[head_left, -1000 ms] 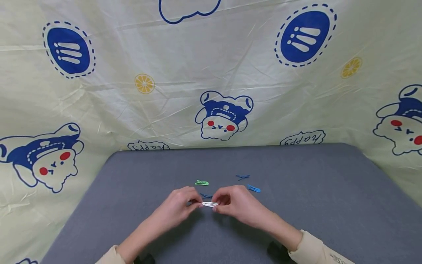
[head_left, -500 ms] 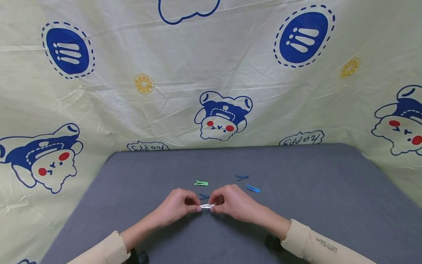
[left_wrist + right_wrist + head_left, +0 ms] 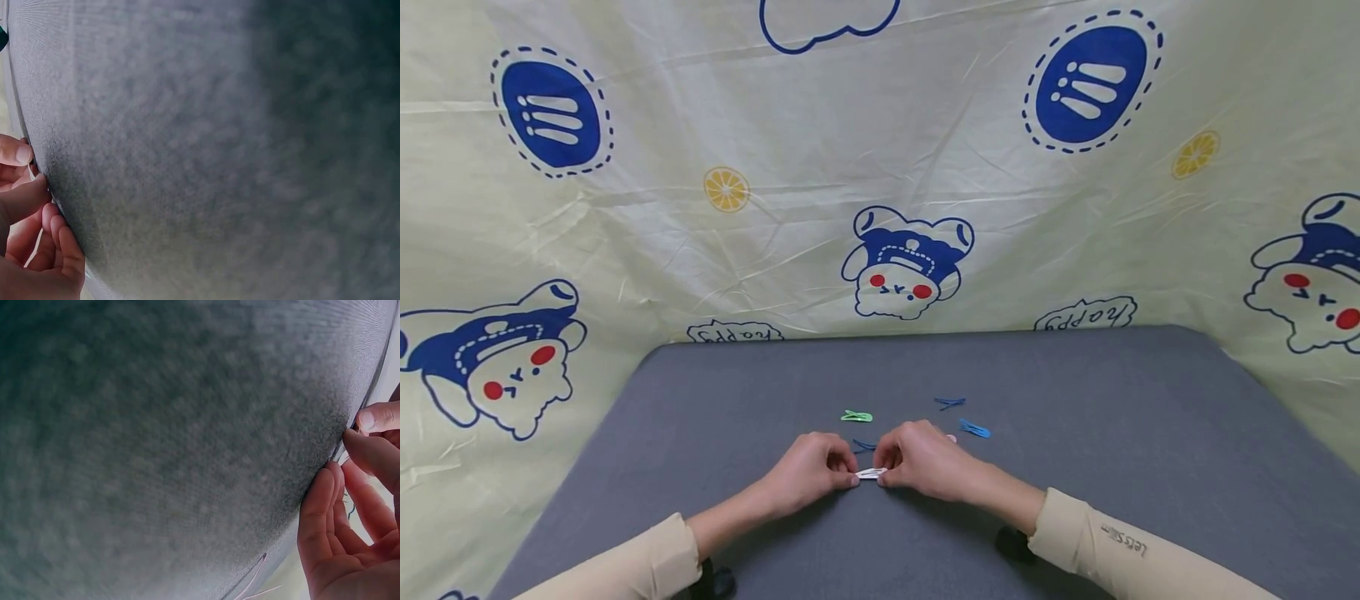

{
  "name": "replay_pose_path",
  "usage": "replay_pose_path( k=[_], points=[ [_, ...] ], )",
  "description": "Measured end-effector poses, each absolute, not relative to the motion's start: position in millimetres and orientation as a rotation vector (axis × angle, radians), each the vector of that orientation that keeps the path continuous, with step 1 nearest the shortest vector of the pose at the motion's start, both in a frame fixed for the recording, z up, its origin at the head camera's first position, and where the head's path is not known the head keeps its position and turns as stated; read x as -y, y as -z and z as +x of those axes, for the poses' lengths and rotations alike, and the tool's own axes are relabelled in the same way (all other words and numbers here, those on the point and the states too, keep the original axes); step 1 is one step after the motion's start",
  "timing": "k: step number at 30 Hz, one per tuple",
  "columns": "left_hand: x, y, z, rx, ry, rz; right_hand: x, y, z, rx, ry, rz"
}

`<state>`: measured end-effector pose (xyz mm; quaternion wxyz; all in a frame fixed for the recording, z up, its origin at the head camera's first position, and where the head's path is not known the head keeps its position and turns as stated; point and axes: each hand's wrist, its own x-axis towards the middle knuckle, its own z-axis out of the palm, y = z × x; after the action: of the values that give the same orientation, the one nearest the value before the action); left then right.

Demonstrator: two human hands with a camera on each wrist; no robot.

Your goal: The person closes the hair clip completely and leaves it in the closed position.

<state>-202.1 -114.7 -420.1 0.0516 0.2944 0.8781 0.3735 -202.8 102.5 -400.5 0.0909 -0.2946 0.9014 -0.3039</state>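
A white snap hair clip [image 3: 871, 473] spans the gap between my two hands, low over the table. My left hand [image 3: 808, 473] pinches its left end between thumb and fingers. At the other end, my right hand [image 3: 928, 463] pinches it the same way. The left wrist view has the left hand [image 3: 40, 250] at its left edge, the fingertips meeting around a thin pale sliver of the clip. In the right wrist view the right hand [image 3: 350, 531] lies at the right edge, its thumb close to the left thumb [image 3: 378, 417]. Fingers cover both clip ends.
Just beyond the hands lies a dark blue hair clip [image 3: 864, 446]. Farther back are a green clip [image 3: 857, 416], another dark blue clip [image 3: 950, 403] and a bright blue clip [image 3: 975, 428]. A pink clip [image 3: 952, 438] peeks out behind the right hand. Grey cloth covers the table [image 3: 737, 383].
Both hands have drawn slightly toward the person with the white hair clip between them. A bit of pink now shows behind the right hand. The other clips stay where they were.
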Motion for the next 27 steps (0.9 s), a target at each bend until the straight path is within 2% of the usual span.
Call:
replay_pose_path(
  k=[11, 27],
  points=[
    [117, 415, -201, -2.646, -1.125, 0.953, -105, 399, -203, -2.602, 0.956, -0.872],
    [128, 404, -216, -2.660, -1.198, 0.852, -110, 392, -215, -2.742, 0.964, -0.887]
  ],
)
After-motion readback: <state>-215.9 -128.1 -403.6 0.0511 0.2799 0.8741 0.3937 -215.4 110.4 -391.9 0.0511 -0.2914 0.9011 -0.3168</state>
